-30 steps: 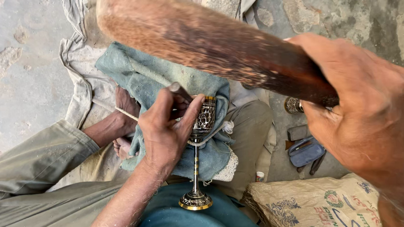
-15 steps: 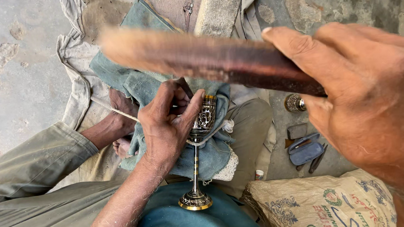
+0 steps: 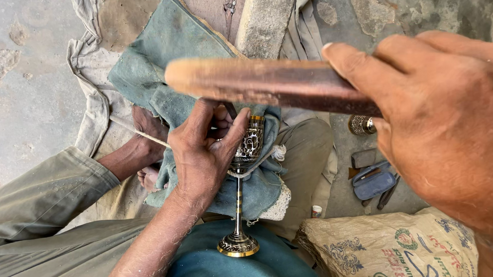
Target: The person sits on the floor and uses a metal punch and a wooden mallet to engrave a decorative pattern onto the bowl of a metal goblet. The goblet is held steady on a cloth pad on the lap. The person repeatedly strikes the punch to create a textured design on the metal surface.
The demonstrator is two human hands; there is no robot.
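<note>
My left hand [image 3: 204,153] grips the engraved cup of a metal goblet [image 3: 243,173], which lies across a blue-green cloth [image 3: 170,45] on my lap, its round gilt foot toward me. A thin tool is pinched in the same fingers against the cup, mostly hidden. My right hand [image 3: 449,136] is raised close to the camera and holds a brown wooden stick [image 3: 266,85] level above the goblet's cup.
A printed woven sack [image 3: 393,249] lies at the lower right. Beside it on the concrete floor are a small blue pouch [image 3: 374,183] with tools and a small metal cup [image 3: 362,124]. A stone block [image 3: 267,15] rests on cloth ahead. My bare feet sit under the cloth.
The wooden stick has swung down and levelled out above the goblet, and my right hand has come nearer the camera. My left hand and the goblet have stayed put.
</note>
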